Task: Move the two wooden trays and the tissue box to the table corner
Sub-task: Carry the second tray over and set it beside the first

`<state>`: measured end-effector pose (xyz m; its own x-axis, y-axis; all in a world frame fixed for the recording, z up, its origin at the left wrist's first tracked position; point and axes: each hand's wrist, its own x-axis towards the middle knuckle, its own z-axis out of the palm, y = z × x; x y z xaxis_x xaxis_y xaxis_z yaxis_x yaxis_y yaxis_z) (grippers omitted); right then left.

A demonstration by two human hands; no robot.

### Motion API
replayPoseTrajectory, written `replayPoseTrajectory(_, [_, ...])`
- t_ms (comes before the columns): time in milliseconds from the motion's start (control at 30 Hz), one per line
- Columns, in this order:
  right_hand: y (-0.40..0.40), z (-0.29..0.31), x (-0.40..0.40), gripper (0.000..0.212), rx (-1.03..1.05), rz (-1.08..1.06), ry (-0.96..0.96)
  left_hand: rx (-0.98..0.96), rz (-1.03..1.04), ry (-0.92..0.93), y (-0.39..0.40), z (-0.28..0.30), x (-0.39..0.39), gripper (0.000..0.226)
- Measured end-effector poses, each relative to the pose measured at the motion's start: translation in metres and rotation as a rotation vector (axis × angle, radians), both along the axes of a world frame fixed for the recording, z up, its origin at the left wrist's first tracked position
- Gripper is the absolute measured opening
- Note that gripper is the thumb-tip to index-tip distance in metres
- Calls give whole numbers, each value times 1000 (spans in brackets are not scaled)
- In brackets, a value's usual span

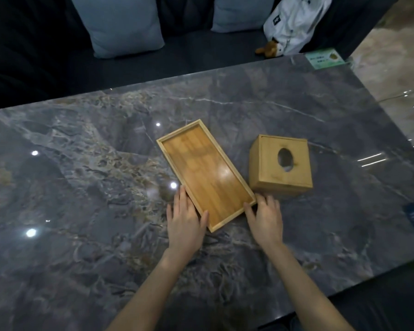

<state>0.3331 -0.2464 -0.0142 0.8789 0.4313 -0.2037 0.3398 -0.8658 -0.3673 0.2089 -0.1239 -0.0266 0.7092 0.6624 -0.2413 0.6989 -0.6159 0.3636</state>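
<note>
Your left hand [185,217] lies flat and open against the near long side of the shallow rectangular light-wood tray [206,174], thumb touching its rim near the closest corner, and your right hand [265,217] rests open at the tray's near short end, fingertips touching the wood — neither hand has closed on anything yet. The tray sits askew near the middle of the grey veined stone table [81,187], running diagonally away from you; only this one tray is in view, so you cannot tell where the second is. Just beside it, toward the table's right edge, stands the square wooden tissue box [281,163] with an oval opening on top, apart from the tray. Judging by its thin walls, the tray is probably light and stiff, and the polished top looks slick, so it will likely slide at a push. Take it by the two long rims, thumbs over the lip; the box is best clasped by opposite side walls.
</note>
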Motion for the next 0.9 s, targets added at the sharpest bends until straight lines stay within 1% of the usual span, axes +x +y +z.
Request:
replayPoseTrajectory(167, [-5, -3, 13, 40, 72, -54, 129, -48, 44, 0, -11, -3, 10, 70])
replayPoseTrajectory(300, [-5, -2, 15, 35, 190, -111, 233, -85, 65, -6, -10, -3, 11, 70])
replayPoseTrajectory(467, [-6, 3, 19, 31, 362, -194, 382, -241, 109, -52, -2, -1, 10, 72])
replayPoseTrajectory(533, [-6, 4, 21, 25, 470, -261, 499, -367, 161, -116, 4, 2, 10, 70])
replayPoseTrajectory(600, [-5, 7, 24, 16, 600, -351, 663, -478, 217, -202, 11, 11, 8, 63])
replayPoseTrajectory(633, [-4, 10, 25, 16, 658, -385, 745, -522, 234, -250, 14, 13, 6, 56])
replayPoseTrajectory(700, [-3, 16, 28, 24, 759, -431, 912, -665, 299, -329, 19, 21, 2, 44])
replayPoseTrajectory(800, [1, 27, 29, 29, 800, -432, 1078, -986, 469, -440, 24, 33, -3, 41])
replayPoseTrajectory(833, [2, 30, 29, 29, 800, -416, 1105, -1064, 511, -485, 25, 35, -4, 41])
replayPoseTrajectory(900, [3, 36, 31, 27, 815, -376, 1134, -1149, 527, -568, 27, 43, -7, 43])
